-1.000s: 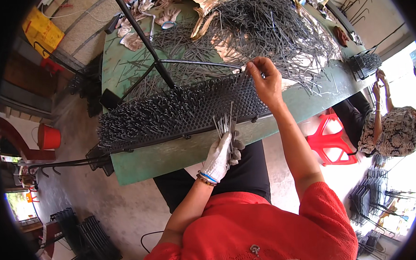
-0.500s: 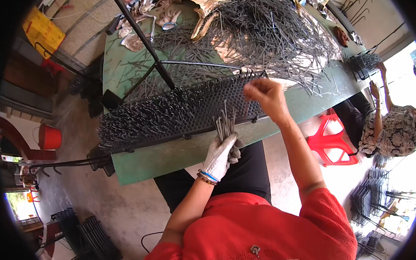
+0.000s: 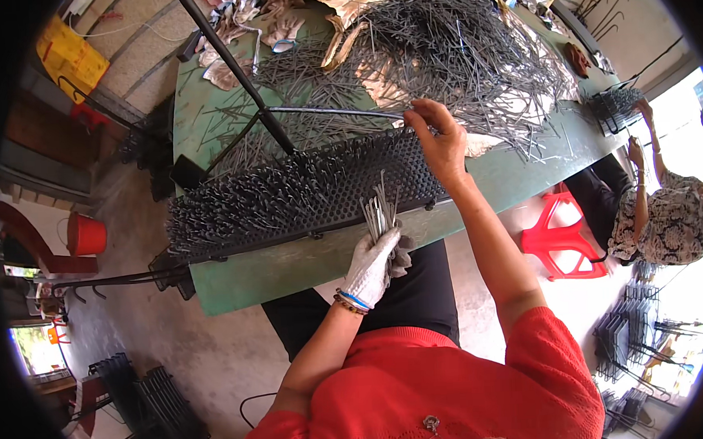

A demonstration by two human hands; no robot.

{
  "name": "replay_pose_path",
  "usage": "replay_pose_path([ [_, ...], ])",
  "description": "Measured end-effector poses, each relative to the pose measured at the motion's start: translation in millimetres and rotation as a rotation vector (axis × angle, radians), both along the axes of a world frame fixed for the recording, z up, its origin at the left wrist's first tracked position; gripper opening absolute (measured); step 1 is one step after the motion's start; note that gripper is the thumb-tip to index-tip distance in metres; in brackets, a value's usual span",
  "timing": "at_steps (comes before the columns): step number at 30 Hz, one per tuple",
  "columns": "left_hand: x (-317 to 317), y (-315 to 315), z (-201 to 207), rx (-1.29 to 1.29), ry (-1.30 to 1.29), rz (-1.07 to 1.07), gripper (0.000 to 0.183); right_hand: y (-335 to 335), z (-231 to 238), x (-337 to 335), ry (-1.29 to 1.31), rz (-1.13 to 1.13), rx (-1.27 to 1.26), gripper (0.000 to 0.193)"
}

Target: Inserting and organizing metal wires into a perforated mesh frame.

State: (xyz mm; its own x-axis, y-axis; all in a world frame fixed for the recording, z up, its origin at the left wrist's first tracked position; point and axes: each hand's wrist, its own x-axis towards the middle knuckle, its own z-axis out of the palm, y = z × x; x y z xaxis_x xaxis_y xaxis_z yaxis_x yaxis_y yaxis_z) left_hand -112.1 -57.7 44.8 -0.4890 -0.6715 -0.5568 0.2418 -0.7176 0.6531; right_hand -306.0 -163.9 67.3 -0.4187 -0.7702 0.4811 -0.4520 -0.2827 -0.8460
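Note:
In a white knitted glove, my left hand [image 3: 375, 264] is closed around a bundle of thin grey metal rods [image 3: 380, 210], their ends pointing up and away from me. A long black perforated rack [image 3: 392, 171] lies along the near side of the table. Many dark rods [image 3: 248, 196] stand packed in its left and middle holes, while the right part shows bare holes. Over the far right end of the rack is my bare right hand [image 3: 444, 141], thumb and forefinger drawn together beside a black crossbar [image 3: 339, 110]. What the fingertips hold, if anything, is too small to make out.
A large tangled pile of rods [image 3: 454, 50] covers the back of the green table [image 3: 237, 283]. Work gloves [image 3: 284, 30] lie at the back left. A slanting black post [image 3: 227, 60] rises from the rack. To the right are a red stool [image 3: 564, 238] and a co-worker [image 3: 665, 214].
My right hand has moved up and slightly left, from above the rack's right part to its far edge by the crossbar. My left hand keeps its bundle almost in place.

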Motion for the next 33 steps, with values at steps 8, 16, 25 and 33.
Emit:
replay_pose_path([
  [8, 0, -3, -1, -0.022, -0.04, -0.011, 0.024, 2, 2, 4, 0.137, -0.011, -0.01, 0.02],
  [16, 3, -1, -5, -0.035, 0.027, -0.004, 0.021, 2, -7, 5, 0.647, 0.033, -0.16, 0.013],
  [25, 5, 1, 0, -0.057, 0.085, -0.03, 0.017, 38, 18, 17, 0.206, 0.172, 0.284, 0.015],
  [33, 1, 1, -1, -0.11, 0.099, -0.106, 0.021, 41, 10, 1, -0.363, 0.314, 0.48, 0.025],
])
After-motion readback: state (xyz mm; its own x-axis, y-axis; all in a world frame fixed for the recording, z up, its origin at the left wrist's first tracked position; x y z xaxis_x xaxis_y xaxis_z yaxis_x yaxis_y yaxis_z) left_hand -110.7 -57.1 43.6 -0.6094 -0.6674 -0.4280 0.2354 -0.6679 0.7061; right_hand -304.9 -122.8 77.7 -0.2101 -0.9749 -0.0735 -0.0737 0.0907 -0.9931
